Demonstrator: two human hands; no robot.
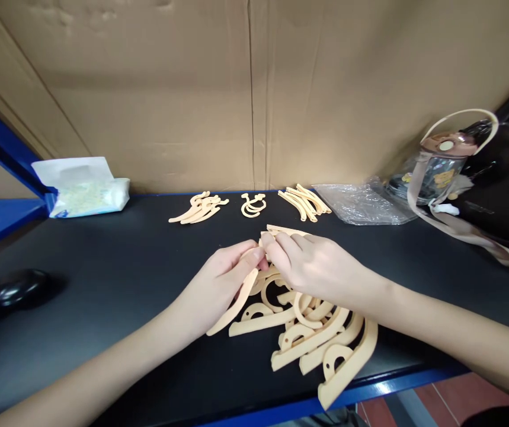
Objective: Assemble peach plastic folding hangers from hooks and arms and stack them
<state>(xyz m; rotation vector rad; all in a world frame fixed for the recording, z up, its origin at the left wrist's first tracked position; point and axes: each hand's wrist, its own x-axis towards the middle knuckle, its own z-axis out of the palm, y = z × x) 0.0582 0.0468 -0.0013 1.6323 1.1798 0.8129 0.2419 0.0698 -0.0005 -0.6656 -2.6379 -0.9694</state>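
Both of my hands meet above the middle of the black table. My left hand (pixel 221 276) is closed on a curved beige plastic hanger arm (pixel 237 305), whose long end slants down below the palm. Beside it, my right hand (pixel 314 261) pinches another beige plastic strip (pixel 287 230) that shows above the knuckles. The fingertips touch or nearly touch, and they hide where the two pieces come together. Under and in front of the hands lies a pile of beige folding hangers (pixel 316 344) with ring-shaped parts and hooks.
Along the back lie curved arm pieces (pixel 201 209), a few hooks (pixel 253 206) and straighter strips (pixel 305 203). A clear plastic bag (pixel 365 203), a strapped water bottle (pixel 447 160) and a black bag (pixel 503 184) stand right. Tissues (pixel 87 193) and a black object (pixel 18 287) are left.
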